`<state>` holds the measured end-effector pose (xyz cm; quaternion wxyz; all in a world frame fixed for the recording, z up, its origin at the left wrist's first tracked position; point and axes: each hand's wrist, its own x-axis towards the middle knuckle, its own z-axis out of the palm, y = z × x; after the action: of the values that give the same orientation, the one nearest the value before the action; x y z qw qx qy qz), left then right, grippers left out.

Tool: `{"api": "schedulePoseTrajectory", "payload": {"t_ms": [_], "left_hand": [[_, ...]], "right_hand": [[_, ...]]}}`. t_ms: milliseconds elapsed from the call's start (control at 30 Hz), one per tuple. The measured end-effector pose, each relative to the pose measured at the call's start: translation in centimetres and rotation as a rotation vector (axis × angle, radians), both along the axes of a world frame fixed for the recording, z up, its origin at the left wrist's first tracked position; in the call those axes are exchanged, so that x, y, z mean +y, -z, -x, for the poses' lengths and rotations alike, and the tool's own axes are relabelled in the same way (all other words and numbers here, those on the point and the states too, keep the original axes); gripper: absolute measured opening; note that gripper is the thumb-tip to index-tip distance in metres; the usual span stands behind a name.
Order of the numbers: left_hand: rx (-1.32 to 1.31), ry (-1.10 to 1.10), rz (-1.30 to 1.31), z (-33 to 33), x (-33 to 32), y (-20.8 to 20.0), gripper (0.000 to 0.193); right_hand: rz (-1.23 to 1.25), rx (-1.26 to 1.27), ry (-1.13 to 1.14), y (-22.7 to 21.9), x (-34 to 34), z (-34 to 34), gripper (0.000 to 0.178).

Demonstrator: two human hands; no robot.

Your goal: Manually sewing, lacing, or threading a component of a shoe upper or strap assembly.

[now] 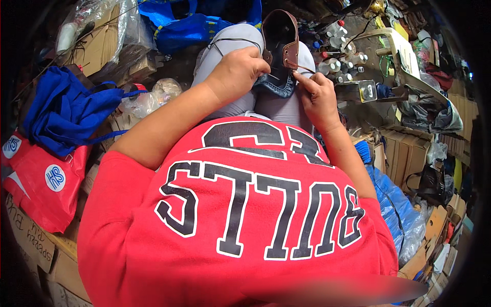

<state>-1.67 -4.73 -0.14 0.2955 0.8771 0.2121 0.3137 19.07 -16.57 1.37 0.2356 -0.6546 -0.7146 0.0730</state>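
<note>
A shoe upper (280, 82), dark blue at the toe with a brown leather collar and metal eyelets, rests between my knees. My left hand (239, 70) is closed in a pinch at its left edge; a thin light line shows by the fingertips, too fine to name. On the other side, my right hand (319, 97) has its fingertips pressed together against the stitched toe edge; what they pinch, if anything, is hidden. A brown lace (304, 67) runs out from the eyelets above my right fingers. A thin dark cord (232, 40) lies across my left knee.
Several bottles with coloured caps (340, 64) stand beyond my right knee, near a pale plastic chair (404, 53). A blue bag (189, 23) lies ahead. Blue cloth (66, 110) and a red bag (48, 179) sit on my left, blue plastic sheeting (391, 204) on my right.
</note>
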Motion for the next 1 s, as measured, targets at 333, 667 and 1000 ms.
{"api": "schedulePoseTrajectory", "payload": {"t_ms": [333,667,1000], "left_hand": [[0.203,-0.220,-0.393,-0.5,-0.3,0.6,0.009],[0.074,-0.109,-0.138,-0.3,0.4,0.1,0.011],[0.158,-0.160,-0.279,-0.3,-0.4,0.9,0.011]], "right_hand": [[0.075,0.075,-0.010,-0.4,0.7,-0.8,0.029],[0.209,0.182,-0.092,-1.2,2.3,-2.7,0.024],[0.187,0.132,0.013,-0.6,1.0,-1.8,0.031]]}}
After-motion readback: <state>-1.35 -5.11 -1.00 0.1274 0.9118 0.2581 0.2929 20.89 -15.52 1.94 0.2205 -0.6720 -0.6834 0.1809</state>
